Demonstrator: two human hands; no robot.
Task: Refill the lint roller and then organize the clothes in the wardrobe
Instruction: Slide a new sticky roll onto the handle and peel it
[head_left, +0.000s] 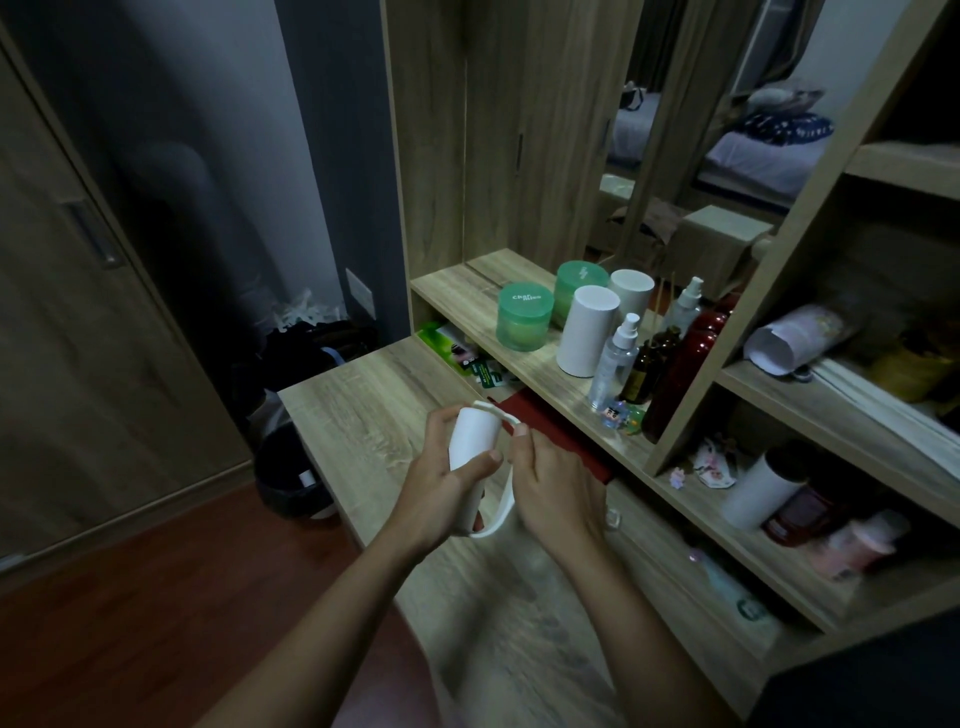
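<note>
A white lint roller refill (470, 435) is held above the wooden desk (363, 405). My left hand (441, 480) wraps around the roll, thumb across its front. The white roller frame (503, 506) curves around the roll's right side and bottom. My right hand (553, 480) grips that frame, with a fingertip at its top near the roll's end. A spare white roll (589, 330) stands on the shelf behind, and another white roll (758, 486) lies on a lower shelf. The wardrobe door (67, 291) is at the left, closed.
The shelf (467, 280) carries green jars (523, 317), spray bottles (615, 358), a brown bottle and a dark red bottle (680, 382). A red cloth (550, 434) lies under the shelf. A black waste bin (291, 478) stands on the floor left of the desk. A mirror is behind.
</note>
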